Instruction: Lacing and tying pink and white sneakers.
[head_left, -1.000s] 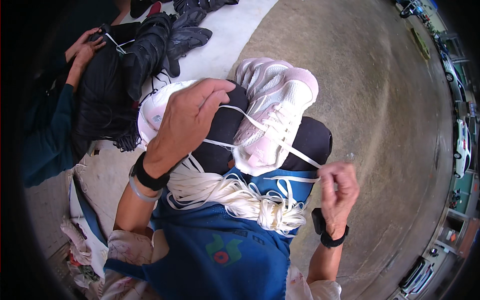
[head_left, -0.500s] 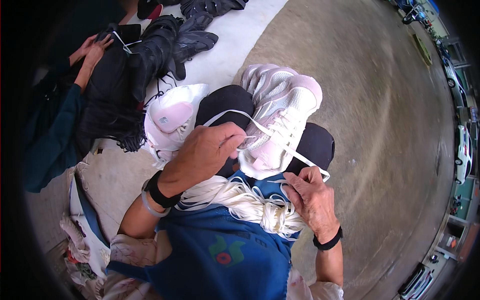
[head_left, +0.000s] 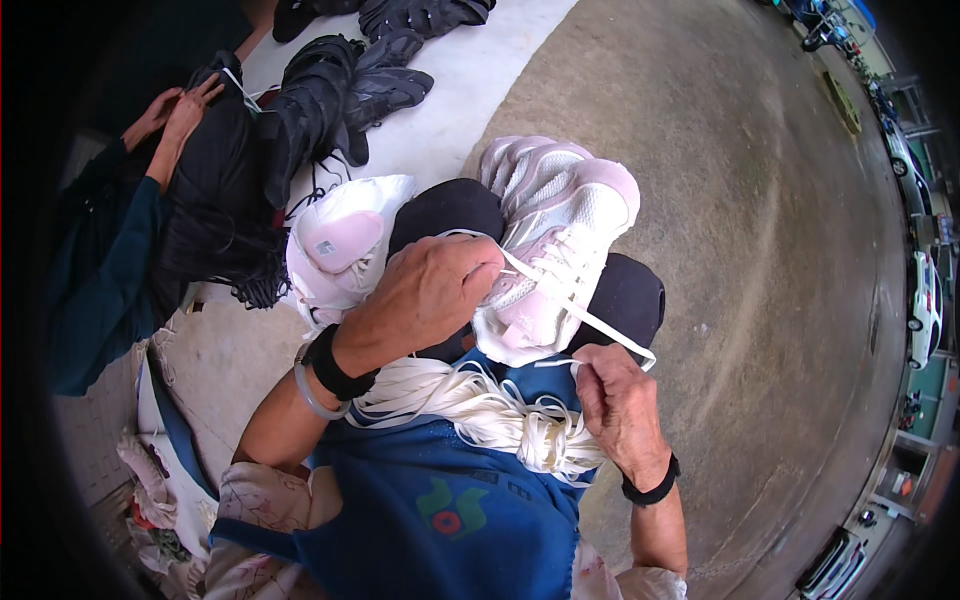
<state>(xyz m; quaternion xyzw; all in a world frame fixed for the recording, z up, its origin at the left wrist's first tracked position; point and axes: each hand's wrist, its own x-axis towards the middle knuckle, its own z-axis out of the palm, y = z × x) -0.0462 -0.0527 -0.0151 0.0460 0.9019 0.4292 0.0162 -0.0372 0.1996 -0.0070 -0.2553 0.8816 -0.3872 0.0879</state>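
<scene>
A stack of white and pale pink shoe uppers (head_left: 570,205) rests across my knees, a white shoelace (head_left: 608,333) partly threaded through the front one. My left hand (head_left: 432,290) is closed at that upper's left edge, its fingertips pinching the lace by the eyelets. To the right of the heel, my right hand (head_left: 622,400) pinches the lace, which loops out above its fingers. Below both hands a knotted bundle of white laces (head_left: 545,435) lies on my blue apron (head_left: 400,500).
Another white and pink upper (head_left: 345,235) lies left of my knee. Black shoe uppers (head_left: 310,110) are piled on a white surface (head_left: 490,70) ahead. At the far left, a co-worker's hands (head_left: 180,115) hold a black piece. Concrete floor (head_left: 760,280) extends right, with parked vehicles (head_left: 922,310) beyond.
My left hand has moved slightly up and right, closer to the eyelets, and its fingers have turned inward. My right hand has dropped a little. The co-worker's hands have shifted slightly.
</scene>
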